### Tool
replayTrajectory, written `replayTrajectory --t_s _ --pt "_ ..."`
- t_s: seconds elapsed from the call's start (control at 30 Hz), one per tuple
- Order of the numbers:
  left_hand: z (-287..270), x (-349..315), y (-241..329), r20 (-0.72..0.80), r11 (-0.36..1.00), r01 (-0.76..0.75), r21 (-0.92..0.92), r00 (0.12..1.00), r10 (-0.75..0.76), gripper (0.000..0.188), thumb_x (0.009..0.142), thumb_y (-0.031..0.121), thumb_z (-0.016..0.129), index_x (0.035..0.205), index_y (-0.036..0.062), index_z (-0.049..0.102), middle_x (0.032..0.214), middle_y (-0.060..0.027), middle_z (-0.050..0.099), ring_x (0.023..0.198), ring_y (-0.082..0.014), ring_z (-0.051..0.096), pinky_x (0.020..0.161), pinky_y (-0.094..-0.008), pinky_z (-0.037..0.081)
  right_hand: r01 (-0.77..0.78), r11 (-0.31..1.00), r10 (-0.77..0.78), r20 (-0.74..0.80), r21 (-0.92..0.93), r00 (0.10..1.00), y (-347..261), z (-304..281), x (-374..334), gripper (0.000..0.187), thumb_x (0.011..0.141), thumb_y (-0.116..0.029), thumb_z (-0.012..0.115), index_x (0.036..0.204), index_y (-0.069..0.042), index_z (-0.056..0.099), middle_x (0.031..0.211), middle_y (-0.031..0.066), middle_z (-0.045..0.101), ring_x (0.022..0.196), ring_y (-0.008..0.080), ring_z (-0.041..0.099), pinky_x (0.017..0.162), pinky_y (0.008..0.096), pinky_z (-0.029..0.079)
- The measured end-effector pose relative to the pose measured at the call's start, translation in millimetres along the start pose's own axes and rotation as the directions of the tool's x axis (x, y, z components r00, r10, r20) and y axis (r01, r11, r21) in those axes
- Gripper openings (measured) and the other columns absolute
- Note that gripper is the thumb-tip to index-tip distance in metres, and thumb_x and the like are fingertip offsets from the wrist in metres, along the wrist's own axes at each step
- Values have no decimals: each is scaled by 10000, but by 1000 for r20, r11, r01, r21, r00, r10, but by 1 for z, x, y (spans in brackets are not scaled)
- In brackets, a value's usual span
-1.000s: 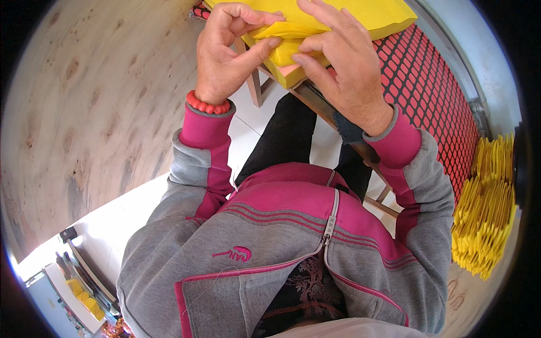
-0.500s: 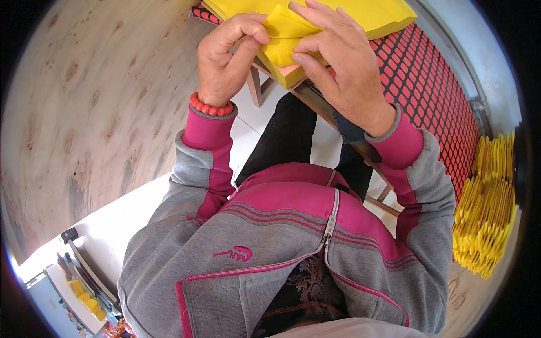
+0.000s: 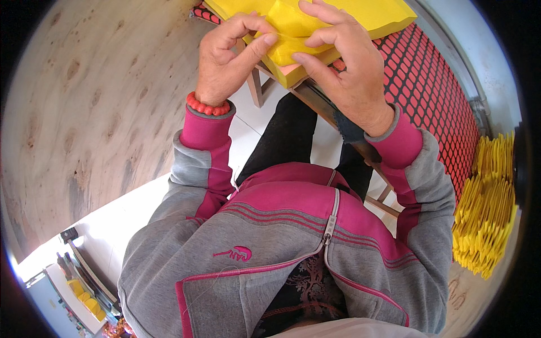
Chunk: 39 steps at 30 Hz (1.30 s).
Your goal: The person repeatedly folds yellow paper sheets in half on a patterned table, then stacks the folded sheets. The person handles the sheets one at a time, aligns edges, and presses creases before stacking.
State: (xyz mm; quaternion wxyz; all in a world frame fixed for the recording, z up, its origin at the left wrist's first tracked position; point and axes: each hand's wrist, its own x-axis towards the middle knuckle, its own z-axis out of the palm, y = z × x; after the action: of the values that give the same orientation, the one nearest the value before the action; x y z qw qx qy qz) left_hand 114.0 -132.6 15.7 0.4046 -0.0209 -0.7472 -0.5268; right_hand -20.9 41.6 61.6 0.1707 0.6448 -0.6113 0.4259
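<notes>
Yellow folded sheet: between the two hands, above the near corner of a yellow stack.
Look of the sheet: bright yellow, creased across the middle, with an upper flap raised and a lower part puckered toward the person.
Left hand: thumb and forefinger pinched on the sheet's left edge; a red bead bracelet circles the wrist.
Right hand: thumb and forefinger touch the sheet's right side, other fingers spread; whether they grip it, I cannot tell.
Under the stack: red-and-black patterned cloth.
Far right: yellow folded pieces in a pile.
</notes>
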Motion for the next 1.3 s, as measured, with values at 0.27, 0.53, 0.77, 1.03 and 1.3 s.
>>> replayTrajectory --t_s 0.27,0.53,0.77,1.03,1.3 --pt "-2 -2 -16 -97 984 7 -178 995 -24 119 973 -25 633 1075 8 582 1080 -70 681 1032 -109 638 898 -250 513 169 984 -170 -18 -48 985 6 3 1 192 797 -93 771 916 -47 628 1276 215 637 1202 412 601 1038 491 455" --pt "-11 3 -3 121 993 -114 41 987 108 112 931 37 627 1001 50 714 996 -40 729 1062 -152 673 1124 -394 401 113 993 -113 25 18 993 5 2 0 159 819 -90 754 910 -42 633 1252 212 652 1208 422 599 1066 503 435" --pt "-13 6 1 182 974 -187 125 970 163 111 884 50 664 982 48 718 996 -44 736 1105 -207 674 1176 -451 344 69 996 -69 -8 61 998 6 6 -1 194 797 -82 784 905 -36 629 1219 224 665 1200 420 611 1029 467 476" --pt "0 -2 -4 1 996 6 -91 1000 -6 91 968 40 656 1056 20 648 1007 -33 702 1010 -111 651 927 -267 508 15 1000 -15 13 -6 1000 1 -2 -2 225 781 -98 802 912 -42 628 1254 228 649 1182 414 614 1016 455 479" --pt "1 -2 -15 -110 988 -8 -153 994 -9 74 995 -5 611 1059 5 576 1059 -59 683 1009 -114 654 918 -258 513 177 984 -176 24 -36 984 6 2 1 165 826 -111 748 916 -44 626 1270 220 641 1203 426 596 1050 498 445"
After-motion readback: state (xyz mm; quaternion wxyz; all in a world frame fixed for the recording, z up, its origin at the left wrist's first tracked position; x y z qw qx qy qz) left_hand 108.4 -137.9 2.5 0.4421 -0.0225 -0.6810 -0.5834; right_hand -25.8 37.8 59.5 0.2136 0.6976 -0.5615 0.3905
